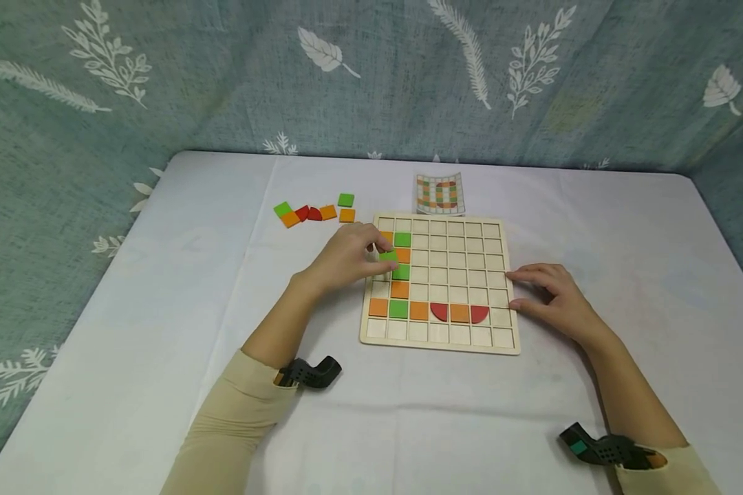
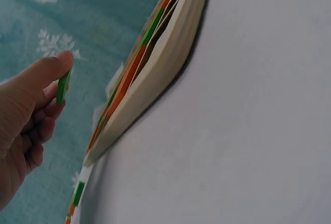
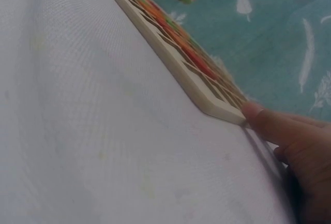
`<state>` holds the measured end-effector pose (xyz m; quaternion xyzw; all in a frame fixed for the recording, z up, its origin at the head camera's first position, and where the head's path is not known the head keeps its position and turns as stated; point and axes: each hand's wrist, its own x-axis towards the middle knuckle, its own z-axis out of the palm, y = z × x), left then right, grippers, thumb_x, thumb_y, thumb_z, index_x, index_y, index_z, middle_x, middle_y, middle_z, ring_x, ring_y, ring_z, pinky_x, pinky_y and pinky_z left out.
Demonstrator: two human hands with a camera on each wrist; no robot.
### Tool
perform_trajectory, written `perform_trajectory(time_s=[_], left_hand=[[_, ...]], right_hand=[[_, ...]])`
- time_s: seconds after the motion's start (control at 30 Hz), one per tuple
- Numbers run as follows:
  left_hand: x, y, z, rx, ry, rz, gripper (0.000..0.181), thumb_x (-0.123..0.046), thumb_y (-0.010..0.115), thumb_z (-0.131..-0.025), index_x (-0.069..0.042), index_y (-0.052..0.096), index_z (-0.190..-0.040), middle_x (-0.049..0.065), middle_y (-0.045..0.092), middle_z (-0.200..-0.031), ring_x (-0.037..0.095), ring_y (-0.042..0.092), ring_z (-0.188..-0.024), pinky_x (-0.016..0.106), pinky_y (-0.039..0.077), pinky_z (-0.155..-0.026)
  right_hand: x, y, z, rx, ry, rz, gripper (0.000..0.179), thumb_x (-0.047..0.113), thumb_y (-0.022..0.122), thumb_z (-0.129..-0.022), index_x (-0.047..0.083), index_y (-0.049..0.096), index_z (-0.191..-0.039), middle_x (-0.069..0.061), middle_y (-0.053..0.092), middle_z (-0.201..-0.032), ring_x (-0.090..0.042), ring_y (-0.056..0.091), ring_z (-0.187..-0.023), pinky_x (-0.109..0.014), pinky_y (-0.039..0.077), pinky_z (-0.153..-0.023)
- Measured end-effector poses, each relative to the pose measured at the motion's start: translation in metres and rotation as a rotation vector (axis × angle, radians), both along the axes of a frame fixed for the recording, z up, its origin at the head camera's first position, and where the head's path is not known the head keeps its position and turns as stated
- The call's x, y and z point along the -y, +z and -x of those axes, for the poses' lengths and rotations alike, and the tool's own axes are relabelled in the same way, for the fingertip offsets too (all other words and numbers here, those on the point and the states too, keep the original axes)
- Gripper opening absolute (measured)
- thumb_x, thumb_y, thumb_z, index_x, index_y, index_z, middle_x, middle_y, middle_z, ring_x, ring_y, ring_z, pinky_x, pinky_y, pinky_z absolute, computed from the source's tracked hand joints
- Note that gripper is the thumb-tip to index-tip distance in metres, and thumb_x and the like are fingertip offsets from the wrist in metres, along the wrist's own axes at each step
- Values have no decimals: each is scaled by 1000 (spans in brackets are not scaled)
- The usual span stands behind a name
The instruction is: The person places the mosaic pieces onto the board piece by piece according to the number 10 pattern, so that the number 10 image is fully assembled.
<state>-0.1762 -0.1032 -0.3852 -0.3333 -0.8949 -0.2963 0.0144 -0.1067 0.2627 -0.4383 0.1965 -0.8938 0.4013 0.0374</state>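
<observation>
Thumb and fingers of my left hand (image 1: pixel 347 256) pinch a green square tile (image 1: pixel 389 256) above the left columns of a wooden grid board (image 1: pixel 439 346). In the left wrist view the same tile (image 2: pixel 63 87) appears edge-on, raised off the board. My right hand (image 1: pixel 554 299) rests at the board's right edge, thumb and forefinger touching it; in the right wrist view the thumb (image 3: pixel 253 111) lies at the board's corner. Orange and green squares fill cells on the left, and the lower row holds squares plus two red quarter-round tiles (image 1: pixel 479 314). My left hand hides some left cells.
Several loose tiles lie beyond the board's upper left, among them a green square (image 1: pixel 346 200) and an orange square (image 1: pixel 347 216). A printed pattern card (image 1: pixel 441 194) lies just behind the board. White cloth covers the table (image 1: pixel 161 289); a patterned green curtain (image 1: pixel 384 82) hangs behind.
</observation>
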Motion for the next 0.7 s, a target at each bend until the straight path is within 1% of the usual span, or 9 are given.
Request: perform_trajectory(time_s=[0.07, 0.13, 0.3, 0.4, 0.47, 0.53, 0.7], left_hand=[[-6, 1, -3, -19, -26, 24, 31, -31, 77, -78, -7, 67, -95, 3, 65, -89, 18, 57, -83, 33, 43, -79], [-13, 2, -6, -22, -44, 53, 31, -33, 76, -80, -8, 68, -95, 2, 65, -89, 17, 56, -85, 33, 42, -81], [-30, 3, -12, 12, -65, 107, 29, -36, 73, -82, -10, 69, -95, -1, 65, -91, 14, 55, -88, 35, 39, -90], [-39, 3, -15, 31, -79, 119, 29, -37, 72, -82, -12, 70, -96, -2, 66, -92, 13, 55, -88, 33, 40, -91], [-44, 2, -17, 36, -88, 129, 29, -37, 72, -82, -12, 71, -97, -3, 66, -91, 13, 56, -87, 32, 41, -89], [-50, 1, -19, 30, -99, 142, 29, -38, 72, -82, -13, 71, -96, -4, 66, -91, 12, 57, -87, 32, 41, -88], [-63, -5, -19, -22, -139, 189, 30, -41, 72, -81, -14, 71, -95, -4, 67, -92, 14, 58, -91, 36, 40, -92]], right_hand=[[0, 0, 0, 6, -1, -2, 43, 8, 79, -74, 5, 66, -115, -12, 58, -116, -16, 39, -113, -40, 26, -92], [0, 0, 0, 6, 0, -4, 43, 8, 79, -74, 5, 66, -115, -12, 58, -115, -17, 39, -114, -43, 27, -91], [0, 0, 1, 6, 0, -2, 44, 8, 79, -74, 5, 66, -115, -11, 58, -116, -17, 38, -114, -46, 27, -91], [0, 0, 1, 8, 0, 2, 43, 8, 79, -74, 5, 66, -115, -11, 58, -116, -16, 38, -114, -47, 27, -91], [-1, 0, 1, 9, 1, 1, 43, 8, 79, -74, 5, 66, -115, -11, 58, -116, -16, 38, -113, -47, 27, -90], [-1, 0, 1, 10, 1, -1, 43, 9, 79, -74, 5, 66, -115, -11, 58, -116, -16, 38, -113, -47, 27, -90], [-1, -1, 2, 7, 3, -5, 44, 9, 79, -74, 5, 66, -115, -12, 58, -116, -21, 39, -113, -48, 27, -90]])
